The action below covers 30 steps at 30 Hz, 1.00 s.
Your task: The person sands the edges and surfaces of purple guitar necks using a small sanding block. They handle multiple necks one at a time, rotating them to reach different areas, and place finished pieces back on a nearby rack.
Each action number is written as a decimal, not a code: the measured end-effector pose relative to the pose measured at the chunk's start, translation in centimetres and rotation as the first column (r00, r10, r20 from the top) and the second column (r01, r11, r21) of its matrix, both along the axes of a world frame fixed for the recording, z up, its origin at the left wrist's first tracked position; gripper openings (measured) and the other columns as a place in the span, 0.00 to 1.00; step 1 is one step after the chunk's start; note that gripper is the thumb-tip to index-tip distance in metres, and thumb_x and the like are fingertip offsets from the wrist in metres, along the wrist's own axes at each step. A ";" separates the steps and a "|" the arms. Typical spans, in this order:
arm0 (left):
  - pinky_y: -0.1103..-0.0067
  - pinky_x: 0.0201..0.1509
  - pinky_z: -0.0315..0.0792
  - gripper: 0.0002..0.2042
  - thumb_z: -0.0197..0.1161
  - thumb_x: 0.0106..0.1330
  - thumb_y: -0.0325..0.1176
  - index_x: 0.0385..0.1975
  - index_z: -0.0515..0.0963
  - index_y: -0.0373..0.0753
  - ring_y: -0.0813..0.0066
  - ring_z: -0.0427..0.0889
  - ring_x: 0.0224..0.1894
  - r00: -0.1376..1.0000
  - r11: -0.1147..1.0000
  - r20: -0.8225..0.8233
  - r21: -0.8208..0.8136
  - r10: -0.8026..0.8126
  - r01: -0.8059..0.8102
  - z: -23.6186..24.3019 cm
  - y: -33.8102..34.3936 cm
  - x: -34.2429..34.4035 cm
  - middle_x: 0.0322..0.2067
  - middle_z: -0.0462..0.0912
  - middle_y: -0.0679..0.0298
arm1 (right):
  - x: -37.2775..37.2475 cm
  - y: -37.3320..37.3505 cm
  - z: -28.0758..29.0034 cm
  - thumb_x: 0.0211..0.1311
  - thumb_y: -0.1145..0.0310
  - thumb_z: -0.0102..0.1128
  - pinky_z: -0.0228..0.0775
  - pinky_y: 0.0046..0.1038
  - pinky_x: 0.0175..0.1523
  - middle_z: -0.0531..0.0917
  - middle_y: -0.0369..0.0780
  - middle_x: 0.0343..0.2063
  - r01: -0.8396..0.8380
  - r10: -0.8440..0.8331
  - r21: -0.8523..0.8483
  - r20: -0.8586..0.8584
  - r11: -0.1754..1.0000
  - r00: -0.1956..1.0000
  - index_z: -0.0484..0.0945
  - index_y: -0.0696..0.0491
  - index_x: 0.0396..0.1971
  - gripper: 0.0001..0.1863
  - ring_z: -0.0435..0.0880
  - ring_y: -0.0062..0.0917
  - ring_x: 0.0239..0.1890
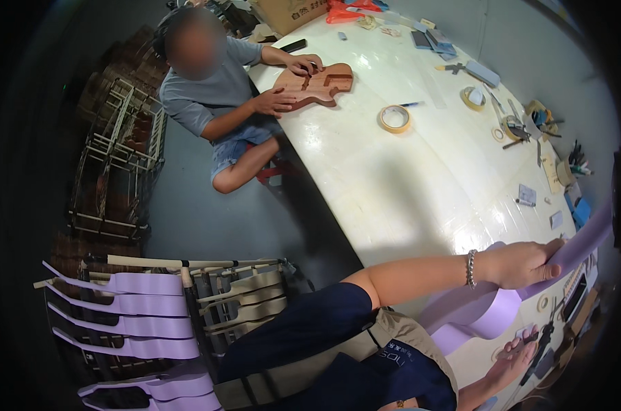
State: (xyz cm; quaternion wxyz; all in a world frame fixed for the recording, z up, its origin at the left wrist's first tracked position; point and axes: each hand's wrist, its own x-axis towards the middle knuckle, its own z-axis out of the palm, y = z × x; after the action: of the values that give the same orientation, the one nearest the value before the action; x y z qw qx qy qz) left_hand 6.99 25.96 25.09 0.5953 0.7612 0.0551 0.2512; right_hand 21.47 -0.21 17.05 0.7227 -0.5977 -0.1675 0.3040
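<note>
A light purple guitar (490, 316) lies in front of me at the lower right, its body close to my torso and its neck rising toward the right rim. My left hand (519, 266), with a chain bracelet at the wrist, is closed around the neck near the body. Below it, beside the guitar's body, my right hand (510, 357) pinches a small greyish piece (519, 342) whose kind I cannot make out. My arm and sleeve hide part of the guitar body.
Across the white table (372, 178), a seated person rests both hands on a brown wooden guitar body (314, 85). A tape roll (395, 119) lies mid-table; tools and abrasive blocks (482, 73) line the far edge. A rack at lower left holds several purple guitars (149, 306).
</note>
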 end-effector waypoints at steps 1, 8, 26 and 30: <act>0.62 0.40 0.73 0.40 0.32 0.69 0.66 0.59 0.55 0.28 0.42 0.79 0.33 1.000 1.000 0.003 0.006 0.025 -0.025 -0.4 -0.1 0.1 0.26 0.78 0.42 | 0.2 0.2 0.0 0.73 0.62 0.46 0.61 0.16 0.35 0.73 0.35 0.47 -0.001 0.001 0.017 0.000 1.000 1.000 0.61 0.57 0.65 0.25 0.68 0.14 0.33; 0.64 0.42 0.73 0.47 0.27 0.64 0.72 0.63 0.54 0.29 0.46 0.80 0.36 0.999 0.999 -0.022 0.005 -0.035 0.035 0.1 0.2 0.5 0.29 0.79 0.44 | -0.1 0.9 1.0 0.73 0.60 0.46 0.62 0.16 0.35 0.73 0.36 0.49 0.002 -0.002 -0.007 0.054 1.000 0.999 0.64 0.58 0.63 0.24 0.69 0.14 0.33; 0.65 0.44 0.71 0.29 0.29 0.75 0.52 0.65 0.60 0.37 0.48 0.78 0.36 0.976 0.990 0.196 -0.126 0.093 -0.069 -1.6 0.0 0.7 0.29 0.79 0.47 | 3.7 -2.1 -3.6 0.62 0.66 0.51 0.69 0.33 0.38 0.79 0.47 0.41 -0.016 0.012 0.033 0.104 0.999 0.994 0.69 0.60 0.59 0.25 0.77 0.33 0.37; 0.66 0.42 0.71 0.23 0.35 0.75 0.42 0.65 0.62 0.38 0.49 0.77 0.30 0.984 0.990 0.145 -0.114 0.101 -0.085 -0.3 0.4 -0.3 0.25 0.78 0.48 | 4.0 -2.0 -3.5 0.62 0.65 0.50 0.69 0.34 0.39 0.79 0.48 0.42 -0.029 0.027 0.016 0.096 0.999 0.995 0.70 0.60 0.58 0.25 0.77 0.34 0.38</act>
State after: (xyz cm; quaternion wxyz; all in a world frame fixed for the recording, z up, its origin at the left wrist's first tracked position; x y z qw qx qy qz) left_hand 6.65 26.32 24.80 0.6256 0.7034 0.0588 0.3321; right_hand 25.48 -2.17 13.55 0.7148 -0.6028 -0.2128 0.2838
